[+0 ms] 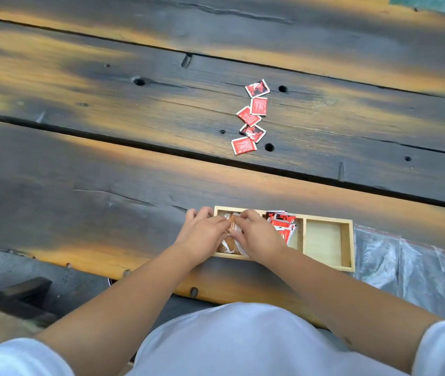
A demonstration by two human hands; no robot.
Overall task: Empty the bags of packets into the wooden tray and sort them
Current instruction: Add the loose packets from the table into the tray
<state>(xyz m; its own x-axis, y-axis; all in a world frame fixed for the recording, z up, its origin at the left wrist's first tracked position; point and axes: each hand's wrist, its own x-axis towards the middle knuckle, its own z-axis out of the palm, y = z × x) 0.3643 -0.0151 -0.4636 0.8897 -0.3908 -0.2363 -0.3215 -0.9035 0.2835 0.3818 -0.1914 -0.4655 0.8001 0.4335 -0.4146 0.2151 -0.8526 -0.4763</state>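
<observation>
Both hands, left hand (pixel 202 234) and right hand (pixel 256 234), pinch brown paper packets (pixel 230 244) with their fingers in the three-compartment wooden tray (pixel 350 245); crumpled clear plastic bags (pixel 406 264) lie beside it, five loose red square packets (pixel 251 116) farther across the dark plank counter (pixel 107 158).

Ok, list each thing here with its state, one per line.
Tray: left section holds brown packets, middle red packets, right section empty.
Brown packets: in tray, under both hands.
Red packets: piled in middle section.
Loose red packets: five on the table, outside tray.
Bags: lying flat right of tray, look empty.
Left hand: on brown packets.
Right hand: on brown packets.
</observation>
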